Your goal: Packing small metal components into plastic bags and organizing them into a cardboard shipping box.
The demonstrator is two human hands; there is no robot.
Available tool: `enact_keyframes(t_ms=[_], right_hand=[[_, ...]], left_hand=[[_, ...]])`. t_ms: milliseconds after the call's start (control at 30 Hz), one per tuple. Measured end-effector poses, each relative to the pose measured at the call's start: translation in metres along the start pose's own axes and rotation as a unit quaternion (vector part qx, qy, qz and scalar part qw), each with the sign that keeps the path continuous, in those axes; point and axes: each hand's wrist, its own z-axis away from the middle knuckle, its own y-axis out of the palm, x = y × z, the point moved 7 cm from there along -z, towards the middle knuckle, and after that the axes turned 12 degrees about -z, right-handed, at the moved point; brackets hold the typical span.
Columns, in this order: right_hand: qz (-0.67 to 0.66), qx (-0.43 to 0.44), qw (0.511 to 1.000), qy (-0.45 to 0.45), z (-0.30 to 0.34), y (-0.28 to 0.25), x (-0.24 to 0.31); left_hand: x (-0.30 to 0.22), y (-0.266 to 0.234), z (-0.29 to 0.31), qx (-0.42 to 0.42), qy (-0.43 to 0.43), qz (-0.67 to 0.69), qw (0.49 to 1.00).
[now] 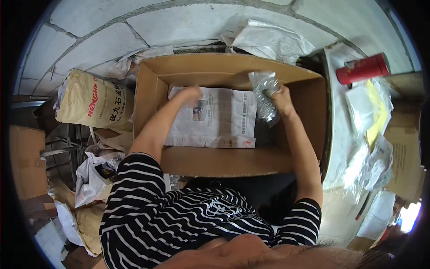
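A large open cardboard box stands in front of me, with a sheet of newspaper spread over its bottom. My right hand grips a crinkled clear plastic bag over the right part of the box. What is inside the bag cannot be made out; it looks silvery grey. Over the newspaper's upper left part hovers my left hand, smeared by motion, so its fingers and any hold are unclear. Right of the newspaper, the box's bottom lies in shadow.
A full paper sack leans to the left of the box. On a ledge at the right lie a red flask and clear plastic bags. White sheeting is bunched behind the box, against a block wall.
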Motion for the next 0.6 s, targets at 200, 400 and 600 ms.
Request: enact_keyframes(t_ms=[200, 400, 600], right_hand=[[0.058, -0.005, 0.998, 0.038, -0.043, -0.020, -0.134], [0.167, -0.174, 0.971, -0.010, -0.070, -0.044, -0.238], [0.296, -0.226, 0.928, 0.025, -0.071, -0.054, -0.284]], left_hand=[[0.033, 0.073, 0.044, -0.032, -0.365, 0.046, 0.929], [0.013, 0.077, 0.069, 0.085, -0.440, 0.036, 0.893], [-0.003, 0.081, 0.068, 0.088, -0.457, 0.009, 0.885]])
